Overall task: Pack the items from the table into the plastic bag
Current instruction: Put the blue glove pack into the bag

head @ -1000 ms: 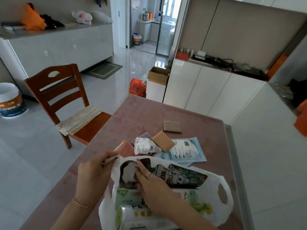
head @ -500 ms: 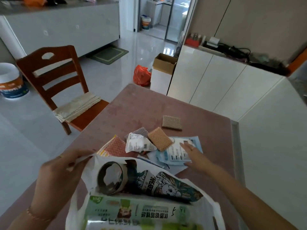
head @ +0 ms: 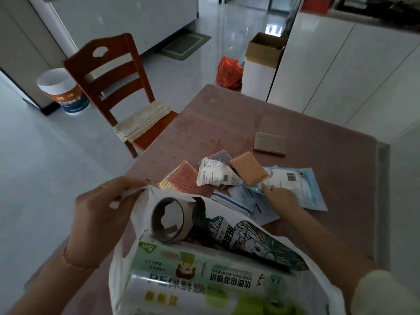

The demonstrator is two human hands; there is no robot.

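Head view: white plastic bag point(head: 127, 264) gapes, already stuffed.

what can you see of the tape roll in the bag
The tape roll is a nearly spent ring, mostly grey-brown cardboard core with a thin outer layer. It lies tilted inside the white plastic bag, its open hole facing the camera, resting against a printed packet and a green-labelled roll. The left hand holds the bag's rim beside it, not touching the roll.

White plastic bag point(head: 322, 267); orange waffle-textured sponge point(head: 248, 168); pink table point(head: 227, 123).
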